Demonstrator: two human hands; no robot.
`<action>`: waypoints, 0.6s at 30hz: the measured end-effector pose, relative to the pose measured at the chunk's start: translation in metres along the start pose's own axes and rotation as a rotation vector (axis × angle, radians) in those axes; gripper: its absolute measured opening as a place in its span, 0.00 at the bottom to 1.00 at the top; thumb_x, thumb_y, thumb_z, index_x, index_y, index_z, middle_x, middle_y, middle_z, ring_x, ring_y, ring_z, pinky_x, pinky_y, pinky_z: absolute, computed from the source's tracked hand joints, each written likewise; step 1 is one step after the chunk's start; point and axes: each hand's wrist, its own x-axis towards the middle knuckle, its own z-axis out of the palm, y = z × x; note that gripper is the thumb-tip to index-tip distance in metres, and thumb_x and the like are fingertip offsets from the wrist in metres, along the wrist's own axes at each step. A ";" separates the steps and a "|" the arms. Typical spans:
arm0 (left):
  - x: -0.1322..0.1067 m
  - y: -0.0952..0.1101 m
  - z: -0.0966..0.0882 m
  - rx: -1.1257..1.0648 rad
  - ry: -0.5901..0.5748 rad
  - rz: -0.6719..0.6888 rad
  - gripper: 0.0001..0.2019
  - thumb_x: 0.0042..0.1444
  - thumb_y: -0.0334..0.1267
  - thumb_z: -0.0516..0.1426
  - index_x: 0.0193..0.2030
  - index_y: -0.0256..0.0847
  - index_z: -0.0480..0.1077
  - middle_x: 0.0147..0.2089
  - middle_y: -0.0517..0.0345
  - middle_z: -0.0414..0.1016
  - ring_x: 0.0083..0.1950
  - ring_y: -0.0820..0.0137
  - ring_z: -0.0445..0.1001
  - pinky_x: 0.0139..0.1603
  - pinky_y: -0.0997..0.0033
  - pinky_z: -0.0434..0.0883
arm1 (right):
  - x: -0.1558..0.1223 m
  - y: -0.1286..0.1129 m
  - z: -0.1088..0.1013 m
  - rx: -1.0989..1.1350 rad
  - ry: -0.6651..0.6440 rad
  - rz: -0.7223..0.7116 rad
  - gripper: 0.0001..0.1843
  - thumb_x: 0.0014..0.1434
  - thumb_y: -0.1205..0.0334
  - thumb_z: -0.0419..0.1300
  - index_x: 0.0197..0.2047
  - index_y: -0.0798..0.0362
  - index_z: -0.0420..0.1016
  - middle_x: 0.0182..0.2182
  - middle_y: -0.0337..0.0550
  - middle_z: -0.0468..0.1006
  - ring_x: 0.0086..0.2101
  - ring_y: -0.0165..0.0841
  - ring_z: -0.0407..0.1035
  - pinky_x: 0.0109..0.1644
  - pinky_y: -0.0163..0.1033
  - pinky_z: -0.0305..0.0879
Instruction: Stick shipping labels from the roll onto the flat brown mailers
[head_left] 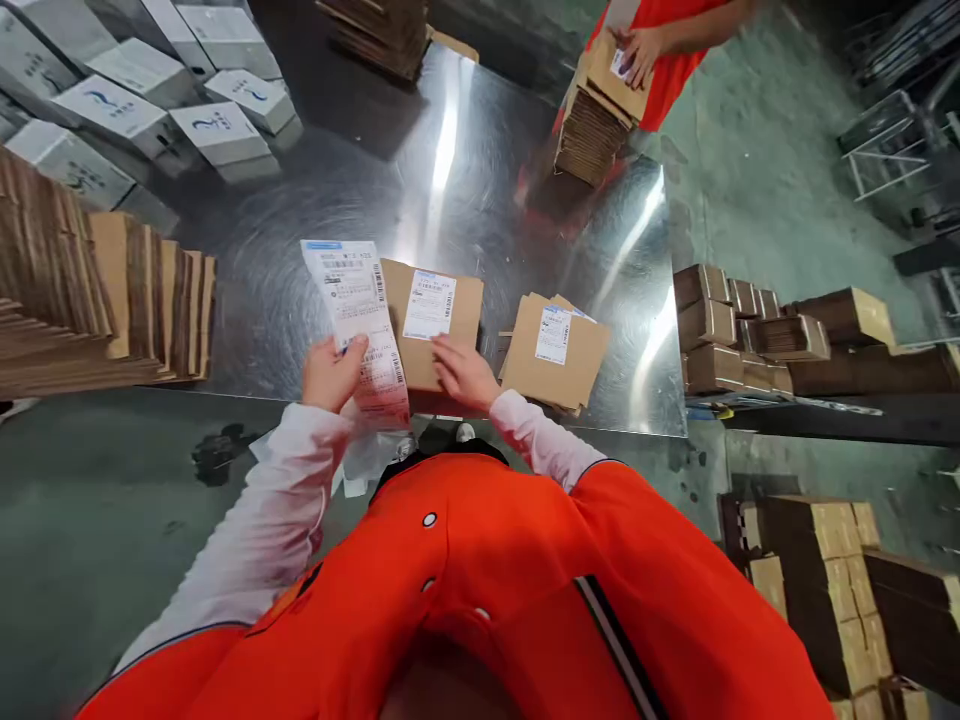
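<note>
My left hand [331,374] is closed on a strip of printed shipping labels [351,290], which hangs down past the table's near edge. Just right of the strip lies a flat cardboard box [466,300] with a white label [430,304] stuck on its top. The fingers of my right hand [466,372] are stretched out, touching the lower edge of that label and the cardboard. Beside it, to the right, is a small pile of flat cardboard boxes [581,360], the top one bearing a label [553,334].
Folded cardboard stacks [142,290] stand at the left, with white printed boxes [120,105] behind. Across the metal table [300,200], a co-worker's hand [637,55] rests on a cardboard stack [589,135]. Bundled cartons [709,325] sit off the right edge.
</note>
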 end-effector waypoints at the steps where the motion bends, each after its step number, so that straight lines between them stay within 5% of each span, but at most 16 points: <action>1: 0.008 0.006 0.005 0.052 -0.007 0.037 0.11 0.57 0.38 0.59 0.43 0.33 0.77 0.53 0.43 0.79 0.62 0.54 0.71 0.67 0.53 0.62 | -0.007 0.002 -0.001 0.019 0.093 0.231 0.27 0.71 0.60 0.46 0.68 0.65 0.63 0.69 0.57 0.60 0.70 0.38 0.51 0.75 0.45 0.46; 4: 0.016 0.022 0.015 0.149 -0.046 0.088 0.11 0.57 0.32 0.59 0.44 0.29 0.76 0.58 0.38 0.76 0.67 0.50 0.66 0.70 0.49 0.56 | -0.012 0.002 0.003 0.144 0.158 0.673 0.37 0.68 0.57 0.55 0.69 0.77 0.54 0.71 0.73 0.49 0.71 0.54 0.45 0.75 0.55 0.44; 6: 0.007 0.031 0.015 0.155 -0.033 0.084 0.13 0.58 0.32 0.58 0.47 0.27 0.76 0.60 0.36 0.74 0.67 0.49 0.66 0.70 0.46 0.56 | -0.011 0.001 0.007 0.316 0.155 0.670 0.39 0.66 0.56 0.57 0.69 0.79 0.55 0.70 0.75 0.49 0.71 0.53 0.45 0.75 0.52 0.45; 11: -0.035 0.051 -0.003 -0.116 -0.124 0.068 0.16 0.58 0.41 0.58 0.47 0.32 0.76 0.54 0.49 0.80 0.58 0.55 0.75 0.68 0.46 0.63 | -0.046 0.040 -0.024 0.531 0.442 0.622 0.27 0.71 0.57 0.44 0.68 0.58 0.60 0.62 0.52 0.72 0.59 0.30 0.69 0.64 0.36 0.64; 15: -0.052 0.044 -0.009 -0.422 -0.205 0.119 0.24 0.44 0.51 0.69 0.45 0.41 0.76 0.55 0.61 0.80 0.61 0.58 0.73 0.71 0.52 0.61 | -0.105 0.090 -0.078 0.522 0.606 0.809 0.23 0.65 0.58 0.55 0.60 0.58 0.70 0.56 0.56 0.76 0.55 0.38 0.73 0.61 0.45 0.68; 18: -0.060 0.028 0.000 -0.421 -0.191 0.123 0.32 0.37 0.55 0.72 0.48 0.41 0.74 0.55 0.57 0.80 0.57 0.56 0.75 0.65 0.50 0.68 | -0.108 0.085 -0.089 0.549 0.532 0.900 0.33 0.55 0.60 0.67 0.62 0.63 0.67 0.58 0.65 0.72 0.55 0.44 0.71 0.59 0.48 0.69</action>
